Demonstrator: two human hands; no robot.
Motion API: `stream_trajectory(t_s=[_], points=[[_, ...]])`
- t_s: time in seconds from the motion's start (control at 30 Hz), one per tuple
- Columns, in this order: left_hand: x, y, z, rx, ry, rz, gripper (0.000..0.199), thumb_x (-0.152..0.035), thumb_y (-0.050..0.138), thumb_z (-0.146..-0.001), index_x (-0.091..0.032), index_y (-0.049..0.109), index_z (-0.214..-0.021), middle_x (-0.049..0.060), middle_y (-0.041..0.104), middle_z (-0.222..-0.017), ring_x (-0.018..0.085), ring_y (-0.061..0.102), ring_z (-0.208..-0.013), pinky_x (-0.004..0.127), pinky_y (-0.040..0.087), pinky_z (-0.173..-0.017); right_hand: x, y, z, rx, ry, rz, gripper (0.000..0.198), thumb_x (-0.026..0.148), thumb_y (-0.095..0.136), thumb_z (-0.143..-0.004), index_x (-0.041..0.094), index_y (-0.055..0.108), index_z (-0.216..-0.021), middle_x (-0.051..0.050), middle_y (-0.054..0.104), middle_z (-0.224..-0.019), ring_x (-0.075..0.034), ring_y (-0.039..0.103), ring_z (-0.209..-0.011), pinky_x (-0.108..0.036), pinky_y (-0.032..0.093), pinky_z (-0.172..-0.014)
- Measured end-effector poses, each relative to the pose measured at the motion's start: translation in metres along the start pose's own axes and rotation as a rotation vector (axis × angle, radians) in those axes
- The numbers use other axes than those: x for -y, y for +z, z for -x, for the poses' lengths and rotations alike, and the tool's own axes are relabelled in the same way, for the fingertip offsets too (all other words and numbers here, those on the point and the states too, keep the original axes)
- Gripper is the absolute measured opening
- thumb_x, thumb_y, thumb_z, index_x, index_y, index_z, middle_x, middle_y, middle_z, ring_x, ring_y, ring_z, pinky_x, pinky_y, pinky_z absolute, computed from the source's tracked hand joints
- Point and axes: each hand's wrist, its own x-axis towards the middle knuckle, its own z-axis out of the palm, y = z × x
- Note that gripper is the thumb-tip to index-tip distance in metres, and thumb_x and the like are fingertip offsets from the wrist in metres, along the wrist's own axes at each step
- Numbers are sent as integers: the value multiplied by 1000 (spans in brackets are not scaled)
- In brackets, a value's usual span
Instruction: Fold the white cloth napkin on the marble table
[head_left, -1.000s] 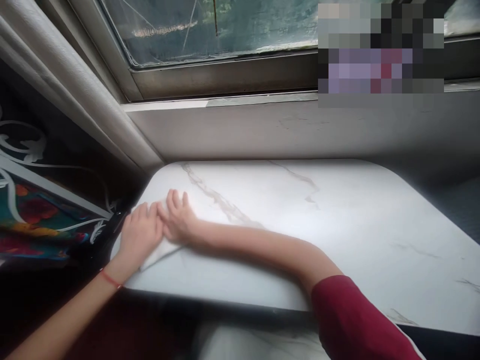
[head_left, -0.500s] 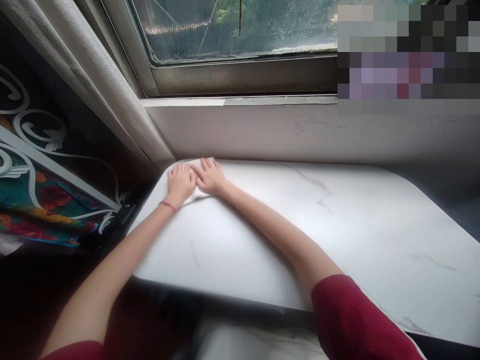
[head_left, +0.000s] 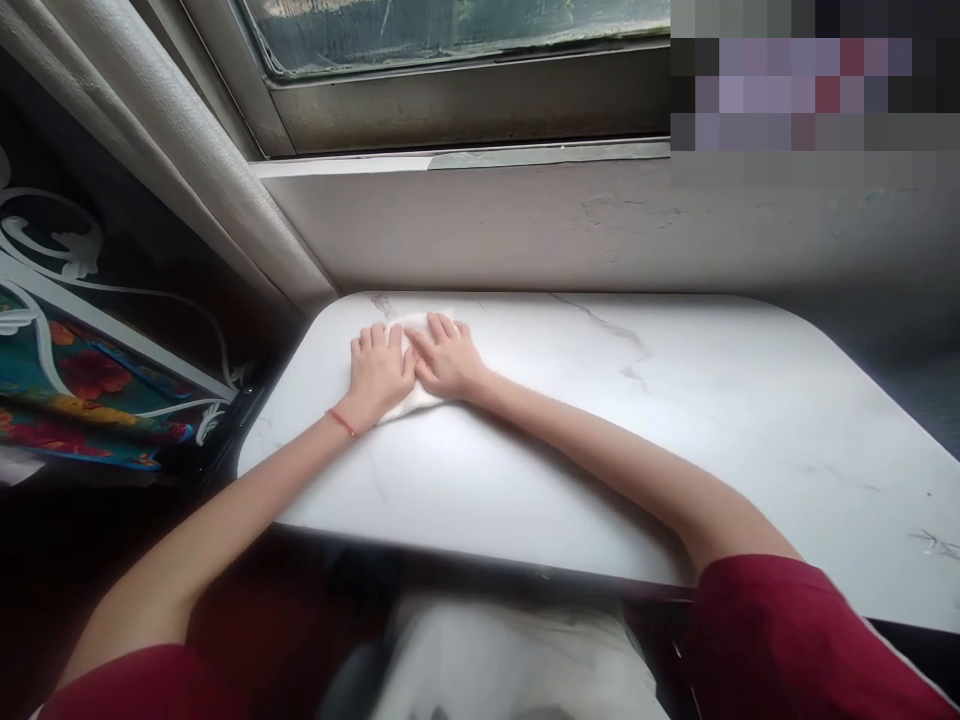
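My left hand [head_left: 377, 370] lies flat on a white cloth [head_left: 412, 402], fingers stretched forward, with a thin red band around the wrist. Beside it, touching at the thumbs, my right hand [head_left: 450, 360] presses on the same cloth with its fingers spread. Most of the cloth is hidden beneath both hands; a corner shows below them. Under the cloth is a white tabletop [head_left: 540, 480] with grey marble veins and rounded corners. Both hands are near its far left part.
A low wall [head_left: 480, 225] runs along the table's far edge, below a window frame [head_left: 465, 105]. To the left hang a pale curtain [head_left: 180, 130] and, further down, a white scrolled metal frame [head_left: 112, 325] with a flowered cloth [head_left: 86, 375]. Part of the upper right is pixelated.
Both hands and the cloth have slid from the far left corner toward the right and nearer to me. The camera view has tilted slightly downward.
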Motion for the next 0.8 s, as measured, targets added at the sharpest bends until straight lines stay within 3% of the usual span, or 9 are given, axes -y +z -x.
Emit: stream_trajectory(t_s=[0.23, 0.37, 0.57, 0.8], points=[[-64, -33, 73, 44, 226, -27, 49, -29, 33, -99, -4, 50, -138, 26, 53, -135, 39, 51, -119, 50, 39, -98, 25, -43, 117, 21, 86, 63, 61, 32, 37, -95, 6, 42, -150, -29, 38, -152, -45, 29, -141, -62, 22, -109], [-90, -43, 83, 108, 291, -43, 50, -28, 34, -97, -3, 48, -138, 26, 57, -127, 39, 52, -117, 49, 41, -95, 21, -59, 144, 62, 97, 78, 64, 33, 39, -92, 7, 42, -150, -30, 39, -151, -47, 29, -141, -66, 23, -108], [-113, -42, 47, 171, 270, -77, 41, -24, 32, -96, -8, 54, -127, 22, 60, -111, 36, 55, -101, 47, 42, -84, -13, -64, 129, 85, 109, 97, 64, 32, 38, -91, 8, 43, -150, -29, 39, -152, -46, 30, -140, -65, 25, -106], [-134, -3, -41, 99, 316, 35, 37, -24, 32, -98, -8, 54, -124, 21, 58, -118, 36, 52, -109, 46, 38, -92, -95, -54, 88, 37, 209, 145, 60, 30, 35, -93, 7, 44, -148, -29, 37, -151, -43, 30, -138, -59, 27, -105]])
